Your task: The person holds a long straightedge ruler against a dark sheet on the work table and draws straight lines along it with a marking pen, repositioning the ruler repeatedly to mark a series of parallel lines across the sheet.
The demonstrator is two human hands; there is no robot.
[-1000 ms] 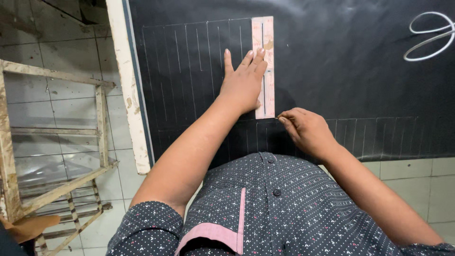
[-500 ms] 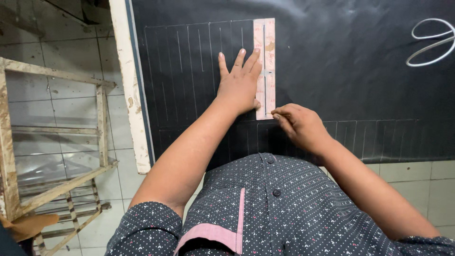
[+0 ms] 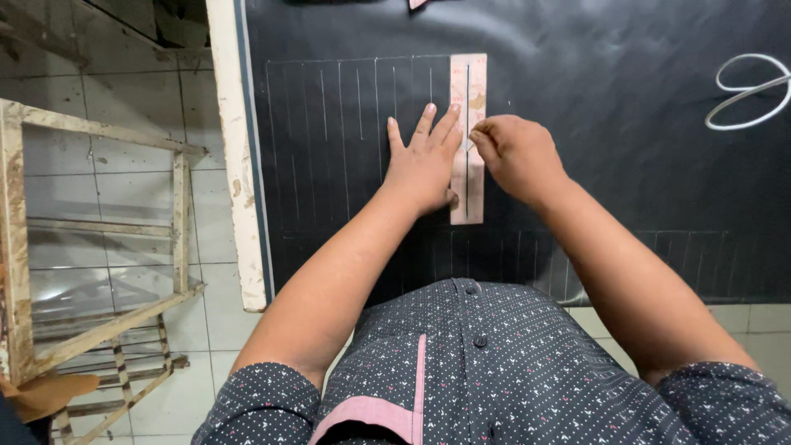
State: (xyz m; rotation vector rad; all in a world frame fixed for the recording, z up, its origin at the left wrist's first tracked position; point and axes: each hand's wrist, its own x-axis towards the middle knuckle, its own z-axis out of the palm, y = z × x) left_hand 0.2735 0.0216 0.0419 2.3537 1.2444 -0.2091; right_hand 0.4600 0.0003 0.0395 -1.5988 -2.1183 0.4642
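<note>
A pink ruler (image 3: 468,82) lies lengthwise on a black sheet of cloth (image 3: 593,99) marked with several parallel white chalk lines (image 3: 339,124). My left hand (image 3: 422,161) presses flat on the cloth, fingers spread, its fingertips resting on the ruler's left edge. My right hand (image 3: 515,155) is curled at the ruler's right edge about halfway along it, fingers pinched together; whatever it holds is hidden by the fingers.
White scissors (image 3: 746,91) lie on the cloth at the far right. A worn white table edge (image 3: 235,165) borders the cloth on the left. A wooden frame (image 3: 91,247) stands on the tiled floor beyond it.
My right hand has moved from the ruler's near end up along its right edge to about the middle. My left hand has stayed pressed on the ruler, fingers spreading a little.
</note>
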